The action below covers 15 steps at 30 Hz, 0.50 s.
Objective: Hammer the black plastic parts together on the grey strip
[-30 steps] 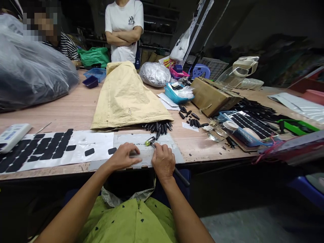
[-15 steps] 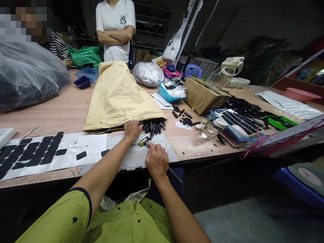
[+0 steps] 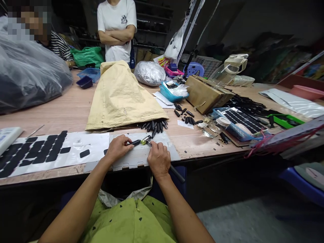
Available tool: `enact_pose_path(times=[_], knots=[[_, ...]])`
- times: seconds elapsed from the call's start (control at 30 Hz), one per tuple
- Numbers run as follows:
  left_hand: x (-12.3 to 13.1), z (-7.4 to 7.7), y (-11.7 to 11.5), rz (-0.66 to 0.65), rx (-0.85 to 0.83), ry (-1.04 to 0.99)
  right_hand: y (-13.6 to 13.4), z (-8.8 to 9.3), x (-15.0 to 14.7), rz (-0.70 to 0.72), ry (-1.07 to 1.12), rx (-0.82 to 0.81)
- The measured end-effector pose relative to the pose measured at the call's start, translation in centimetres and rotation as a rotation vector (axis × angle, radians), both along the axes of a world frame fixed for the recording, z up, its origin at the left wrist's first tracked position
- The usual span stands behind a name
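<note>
One long wooden table point(image 3: 76, 108) carries a slumped tan sack point(image 3: 121, 98) of coarse woven stuff, with glossy black pegs point(image 3: 154, 125) spilling from its mouth. Nearer, over a flat grey sheet point(image 3: 167, 140), the left hand point(image 3: 116, 147) pinches one slim peg point(image 3: 135, 142) end-on against the metal head of a small hammer point(image 3: 146, 139). The right hand point(image 3: 158, 158) is wrapped round its dark handle. So small a piece looks to want a steady pinch.

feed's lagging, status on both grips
Left grip pinching black piece. Right grip closed on small hammer, head beside the piece. Nothing in the way.
</note>
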State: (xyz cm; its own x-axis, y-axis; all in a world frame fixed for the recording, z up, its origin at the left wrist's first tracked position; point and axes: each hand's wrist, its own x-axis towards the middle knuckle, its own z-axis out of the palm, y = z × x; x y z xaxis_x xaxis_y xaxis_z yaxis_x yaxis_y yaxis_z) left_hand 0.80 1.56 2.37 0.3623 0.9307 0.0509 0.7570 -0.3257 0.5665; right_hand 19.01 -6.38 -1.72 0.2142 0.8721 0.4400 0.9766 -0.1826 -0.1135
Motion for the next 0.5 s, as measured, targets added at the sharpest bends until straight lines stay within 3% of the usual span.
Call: enact_pose_path(times=[0.23, 0.33, 0.5], knots=[[1.8, -1.4, -0.5, 0.013, 0.084, -0.014, -0.1, 0.5, 0.4, 0.034, 0.07, -0.014], [2.0, -1.3, -0.5, 0.019, 0.073, -0.029, 0.0, 0.7, 1.2, 0.068, 0.219, -0.008], [1.7, -1.0, -0.6, -0.023, 0.056, -0.004, -0.4, 1.1, 1.7, 0.165, 0.52, 0.141]])
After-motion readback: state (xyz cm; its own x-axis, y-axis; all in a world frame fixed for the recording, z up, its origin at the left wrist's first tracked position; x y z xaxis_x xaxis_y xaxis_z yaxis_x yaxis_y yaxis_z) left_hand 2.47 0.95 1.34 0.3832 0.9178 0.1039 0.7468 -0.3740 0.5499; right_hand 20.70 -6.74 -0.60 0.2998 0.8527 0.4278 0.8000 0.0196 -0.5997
